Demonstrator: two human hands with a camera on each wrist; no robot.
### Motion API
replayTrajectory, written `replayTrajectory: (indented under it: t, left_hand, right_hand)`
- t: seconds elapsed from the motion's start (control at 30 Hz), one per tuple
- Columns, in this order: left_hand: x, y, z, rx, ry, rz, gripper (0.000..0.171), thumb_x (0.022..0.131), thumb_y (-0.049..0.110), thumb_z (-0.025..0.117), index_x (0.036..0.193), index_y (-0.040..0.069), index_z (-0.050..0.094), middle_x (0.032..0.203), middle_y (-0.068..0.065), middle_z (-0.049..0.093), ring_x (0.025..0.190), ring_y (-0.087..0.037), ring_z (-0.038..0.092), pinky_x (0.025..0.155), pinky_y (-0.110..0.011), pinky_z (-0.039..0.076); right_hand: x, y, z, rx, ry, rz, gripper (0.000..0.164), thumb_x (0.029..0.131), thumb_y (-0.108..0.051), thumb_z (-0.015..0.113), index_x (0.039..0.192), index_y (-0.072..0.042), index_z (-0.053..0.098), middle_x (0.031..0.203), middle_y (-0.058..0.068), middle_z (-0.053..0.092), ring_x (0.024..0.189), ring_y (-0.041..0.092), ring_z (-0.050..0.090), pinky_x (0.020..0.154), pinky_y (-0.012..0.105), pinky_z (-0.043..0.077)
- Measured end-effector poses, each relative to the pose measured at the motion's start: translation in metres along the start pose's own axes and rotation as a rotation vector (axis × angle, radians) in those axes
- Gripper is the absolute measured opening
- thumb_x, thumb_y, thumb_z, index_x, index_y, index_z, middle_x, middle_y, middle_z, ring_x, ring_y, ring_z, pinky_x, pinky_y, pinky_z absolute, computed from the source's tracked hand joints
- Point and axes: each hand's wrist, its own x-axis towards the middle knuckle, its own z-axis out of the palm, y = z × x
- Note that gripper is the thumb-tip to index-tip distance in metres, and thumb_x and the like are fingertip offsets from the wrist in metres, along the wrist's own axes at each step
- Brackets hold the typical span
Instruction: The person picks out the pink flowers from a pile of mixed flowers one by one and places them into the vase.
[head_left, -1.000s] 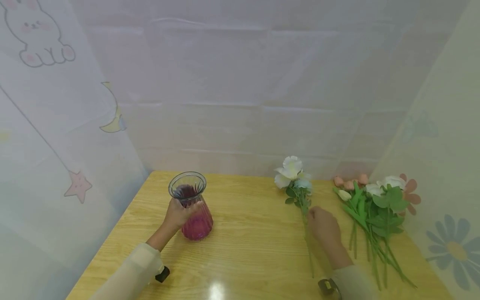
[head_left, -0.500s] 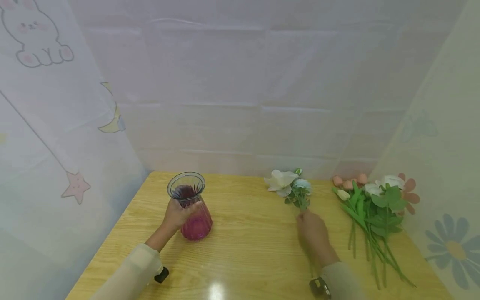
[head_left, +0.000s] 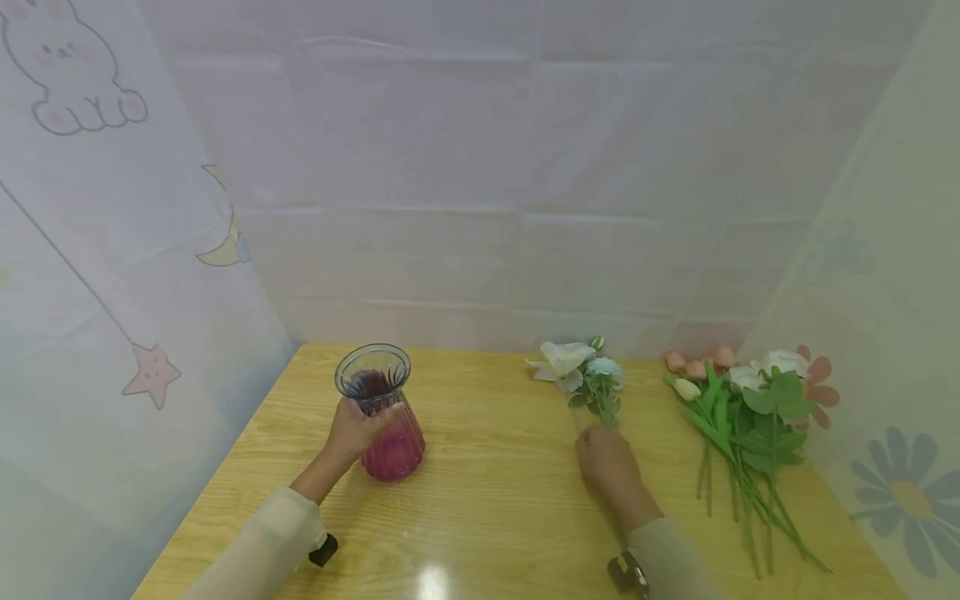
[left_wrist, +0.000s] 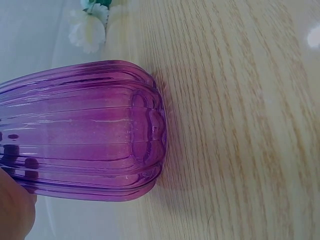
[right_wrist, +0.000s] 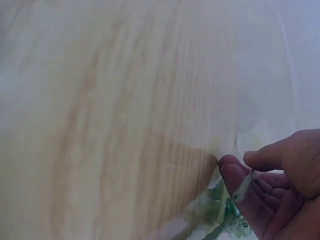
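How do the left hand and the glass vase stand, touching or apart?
Touching: the head view shows the left hand gripping the glass vase at its neck.

Head view: above and behind left hand (head_left: 356, 429) and right hand (head_left: 607, 463), facing forward-down, widest. Left wrist view: rolled sideways, close in, facing ribbed purple glass vase (left_wrist: 90, 135) in left hand; head shares vase. Right wrist view: also sideways, close to right hand, desk (right_wrist: 115, 115) alongside; head shares both.

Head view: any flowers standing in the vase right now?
No, no stem or bloom rises from the mouth of the vase, and the flowers are all well to its right.
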Motion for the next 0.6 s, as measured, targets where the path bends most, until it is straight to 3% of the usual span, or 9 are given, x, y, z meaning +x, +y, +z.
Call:
replayTrajectory:
  t: [0.17,0.3,0.43,0.6]
  left_hand:
    - [0.000,0.000,0.000,-0.009,0.001,0.005,0.052,0.082,0.006,0.075,0.126,-0.007,0.051,0.113,-0.022,0.065,0.098,-0.009,0.060,0.087,-0.024,0.053]
    - [-0.001,0.001,0.000,-0.025,0.004,0.001,0.051,0.082,0.004,0.076,0.125,-0.008,0.051,0.112,-0.022,0.065,0.097,-0.009,0.061,0.085,-0.023,0.053]
    - [-0.001,0.004,0.000,-0.009,0.005,-0.019,0.054,0.082,0.003,0.076,0.128,-0.007,0.050,0.115,-0.022,0.064,0.098,-0.011,0.060,0.086,-0.023,0.052]
    - [-0.004,0.023,-0.002,0.020,-0.006,-0.040,0.056,0.081,0.006,0.075,0.129,-0.008,0.049,0.117,-0.023,0.063,0.104,-0.016,0.059,0.090,-0.024,0.050]
  right_hand:
    - [-0.001,-0.003,0.001,-0.054,0.024,-0.014,0.024,0.098,-0.015,0.054,0.105,0.003,0.068,0.096,0.018,0.072,0.079,0.031,0.067,0.073,0.050,0.057]
    - [-0.004,-0.005,-0.002,-0.069,0.035,-0.009,0.025,0.098,-0.018,0.056,0.106,0.001,0.069,0.102,0.020,0.072,0.088,0.040,0.069,0.075,0.053,0.056]
    - [-0.006,-0.007,-0.008,-0.084,0.041,0.002,0.025,0.098,-0.021,0.057,0.108,-0.002,0.069,0.105,0.020,0.072,0.089,0.040,0.068,0.075,0.054,0.055]
    - [-0.010,-0.007,-0.016,-0.083,0.043,0.001,0.025,0.099,-0.021,0.056,0.110,-0.003,0.069,0.106,0.018,0.073,0.088,0.038,0.068,0.073,0.053,0.056]
